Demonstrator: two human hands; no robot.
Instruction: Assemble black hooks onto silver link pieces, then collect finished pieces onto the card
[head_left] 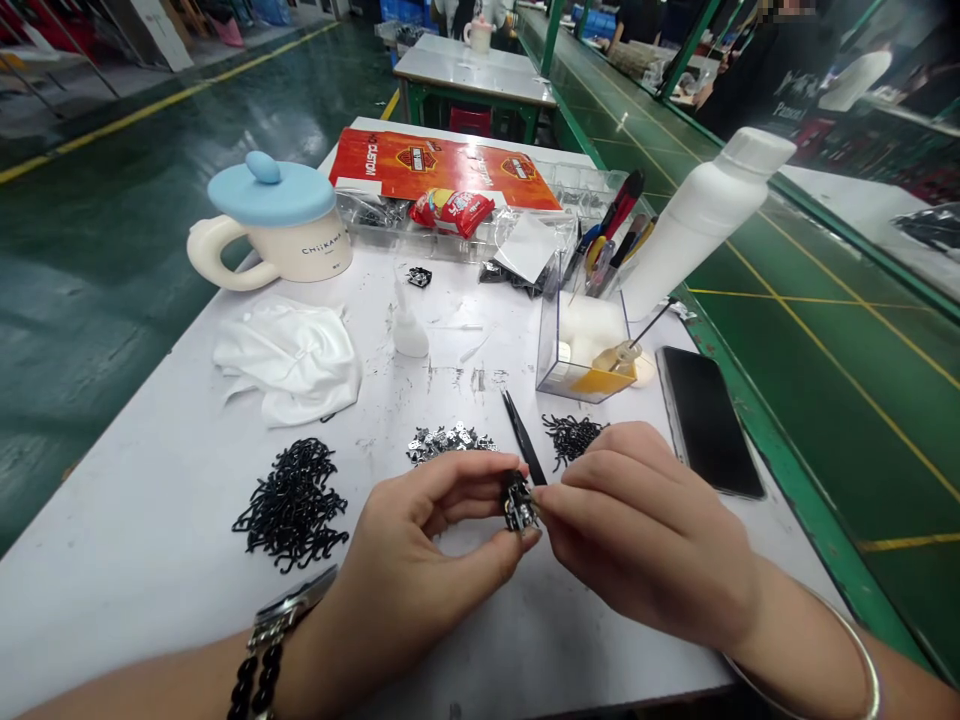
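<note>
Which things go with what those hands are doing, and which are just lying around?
With the hands:
left hand, right hand, small black-and-silver piece, black pointed tweezers, heap of black wire clips, heap of small silver pieces

Just lying around:
blue-lidded cream mug, crumpled white cloth, black smartphone, white plastic bottle

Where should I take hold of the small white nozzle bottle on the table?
Grip the squat lower body of the white nozzle bottle from the near side, around its widest part: it stands upright and tapers to a thin nozzle. The left hand is nearest, but it is pinching the small black part.
</note>
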